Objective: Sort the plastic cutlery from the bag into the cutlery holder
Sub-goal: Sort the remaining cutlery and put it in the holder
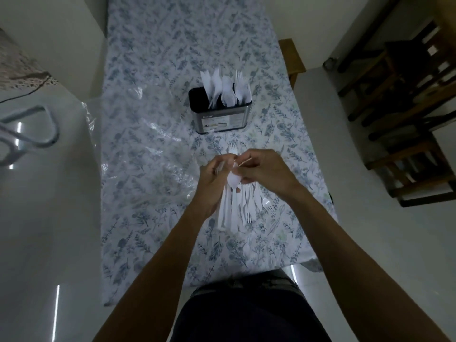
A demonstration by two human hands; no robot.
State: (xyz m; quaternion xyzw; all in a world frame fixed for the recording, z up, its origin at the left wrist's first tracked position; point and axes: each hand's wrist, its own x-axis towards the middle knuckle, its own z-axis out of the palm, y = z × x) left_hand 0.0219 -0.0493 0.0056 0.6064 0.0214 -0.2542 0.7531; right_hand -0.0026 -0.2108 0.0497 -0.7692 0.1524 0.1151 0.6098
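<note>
Now the left hand (214,183) is gripping a bundle of white plastic cutlery (234,208), handles pointing toward the tabletop's near edge, while the right hand (261,169) is pinching a thin band at its top, the dark metal cutlery holder (220,114) standing straight beyond.

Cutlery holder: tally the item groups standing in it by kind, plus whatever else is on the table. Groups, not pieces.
Groups standing in the cutlery holder:
Knives: 1 group
Spoons: 1 group
Forks: 1 group
Elsewhere on the table:
Mixed cutlery bundle, held in both hands: 1
Clear plastic bag: 1
Total: 5. Single pieces overlap too much to count.
</note>
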